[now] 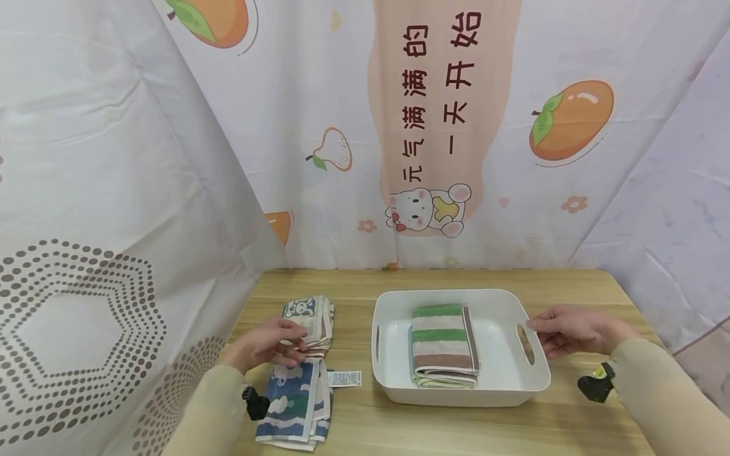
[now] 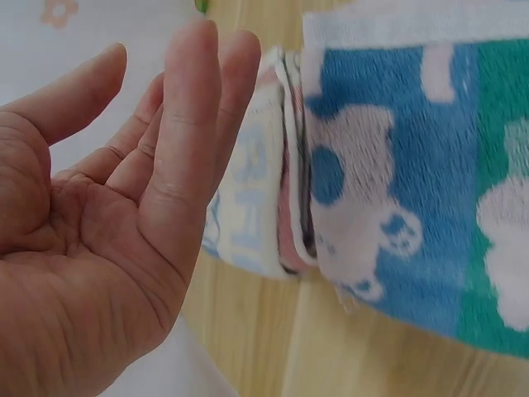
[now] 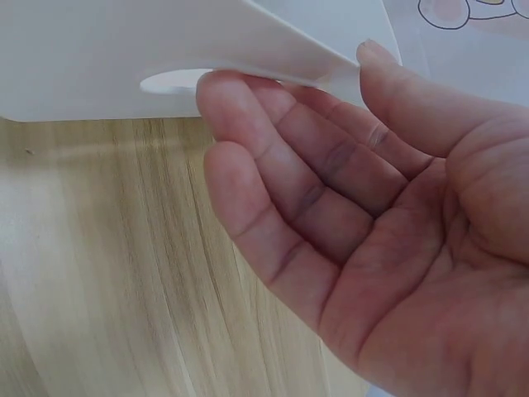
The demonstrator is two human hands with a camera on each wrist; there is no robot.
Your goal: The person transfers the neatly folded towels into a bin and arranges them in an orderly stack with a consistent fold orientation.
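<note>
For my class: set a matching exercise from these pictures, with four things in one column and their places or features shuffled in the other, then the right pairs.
Things
1. Folded cloth towel with green, white and brown stripes
2. White, open-topped rectangular basket
3. Folded blue-and-green cloth towel with pale animal shapes
4. White, rectangular printed tag

Places or features
A. Sticks out past a towel's right edge in the head view
B. Has a handle hole in each end wall
C. Lies folded inside the basket
D. Lies folded to the left of the basket

Right pairs: 1-C, 2-B, 3-D, 4-A
</note>
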